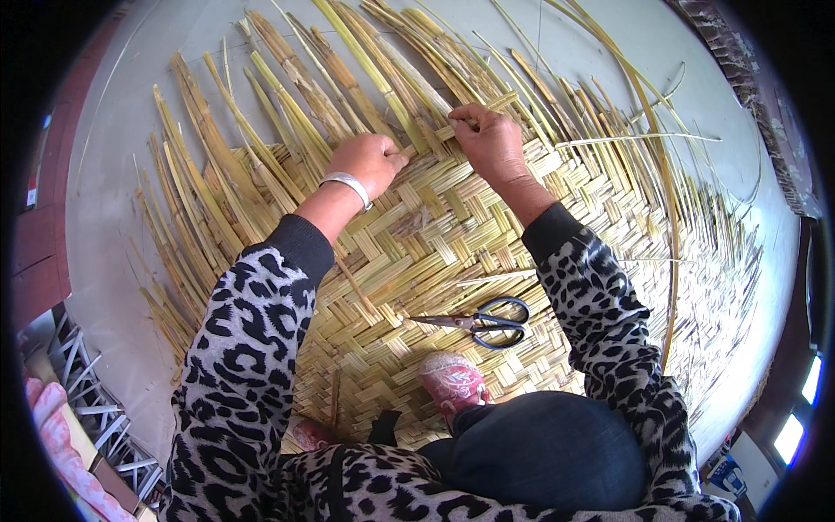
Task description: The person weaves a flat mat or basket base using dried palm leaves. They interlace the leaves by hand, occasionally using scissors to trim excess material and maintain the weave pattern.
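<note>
A woven mat of flat, yellow-green reed strips (435, 209) spreads beneath my arms, its weave a zigzag pattern. At its far edge my left hand (367, 165), with a silver bangle (350, 187) on the wrist, is closed with thumb and fingers pinching a reed strip (445, 134). This strip runs crosswise between the hands over the loose upright ends. My right hand (492, 146) is closed too, its fingertips pinching the strip's other part. Scissors (487, 322) with dark handles lie on the mat, nearer my body, touched by neither hand.
Long unwoven reed ends (304, 78) fan out beyond the mat over the pale floor (130, 174). A long curved strip (668, 209) lies across the right side. My pink patterned shoe (452, 384) rests on the mat. A metal rack (91, 383) stands at the left.
</note>
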`<action>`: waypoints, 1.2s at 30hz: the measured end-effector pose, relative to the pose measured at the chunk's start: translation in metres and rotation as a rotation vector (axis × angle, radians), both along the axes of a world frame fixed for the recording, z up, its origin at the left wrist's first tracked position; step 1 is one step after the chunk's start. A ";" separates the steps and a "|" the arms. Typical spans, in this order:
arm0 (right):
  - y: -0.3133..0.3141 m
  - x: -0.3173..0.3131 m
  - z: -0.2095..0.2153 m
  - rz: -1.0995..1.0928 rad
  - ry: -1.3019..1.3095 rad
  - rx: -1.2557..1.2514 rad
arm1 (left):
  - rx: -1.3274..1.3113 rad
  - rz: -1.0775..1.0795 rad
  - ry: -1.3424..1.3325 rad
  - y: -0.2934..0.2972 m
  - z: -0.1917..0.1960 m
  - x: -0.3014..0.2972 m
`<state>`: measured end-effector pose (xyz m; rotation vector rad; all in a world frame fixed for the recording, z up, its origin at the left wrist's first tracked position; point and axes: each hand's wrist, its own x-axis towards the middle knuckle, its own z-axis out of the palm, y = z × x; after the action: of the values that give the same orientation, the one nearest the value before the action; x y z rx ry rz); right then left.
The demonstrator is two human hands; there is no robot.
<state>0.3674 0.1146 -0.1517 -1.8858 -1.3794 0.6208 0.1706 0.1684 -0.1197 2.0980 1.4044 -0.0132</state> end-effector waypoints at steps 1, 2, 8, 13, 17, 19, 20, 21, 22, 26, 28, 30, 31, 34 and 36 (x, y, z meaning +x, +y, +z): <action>-0.001 0.000 0.000 -0.008 0.001 0.014 | 0.040 -0.012 -0.011 0.001 0.001 0.002; 0.000 0.001 -0.001 -0.009 0.051 0.017 | -0.038 0.154 -0.164 0.001 0.000 0.008; 0.003 0.007 -0.011 -0.009 0.236 -0.039 | -0.579 0.691 -0.778 0.015 -0.006 0.038; 0.008 0.013 -0.014 0.029 0.279 -0.089 | -0.521 0.749 -0.657 0.017 -0.009 0.040; 0.009 0.015 -0.014 0.041 0.284 -0.115 | -0.438 0.779 -0.700 0.007 -0.011 0.036; 0.009 0.016 -0.015 0.044 0.319 -0.121 | -0.402 0.795 -0.720 0.003 -0.011 0.032; 0.009 0.016 -0.016 0.047 0.308 -0.124 | -0.389 0.820 -0.703 0.002 -0.010 0.031; 0.009 0.016 -0.017 0.054 0.301 -0.112 | -0.375 0.790 -0.704 0.002 -0.010 0.032; 0.010 0.016 -0.018 0.052 0.296 -0.123 | -0.356 0.785 -0.680 0.003 -0.010 0.032; 0.012 0.017 -0.020 0.066 0.313 -0.123 | -0.189 0.602 -0.559 0.006 -0.013 0.039; 0.012 0.017 -0.020 0.073 0.347 -0.132 | -0.081 0.507 -0.481 0.007 -0.016 0.040; 0.012 0.016 -0.020 0.060 0.270 -0.119 | -0.066 0.496 -0.490 0.008 -0.021 0.043; 0.011 0.015 -0.020 0.052 0.238 -0.129 | -0.070 0.504 -0.470 0.009 -0.024 0.044; 0.009 0.014 -0.019 0.023 0.261 -0.086 | -0.101 0.505 -0.573 0.012 -0.031 0.048; 0.008 0.014 -0.019 0.015 0.280 -0.089 | -0.132 0.532 -0.583 0.013 -0.032 0.047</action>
<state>0.3816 0.1223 -0.1708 -1.7782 -1.2025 0.9295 0.2176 0.1809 -0.1512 1.3991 1.4794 0.6451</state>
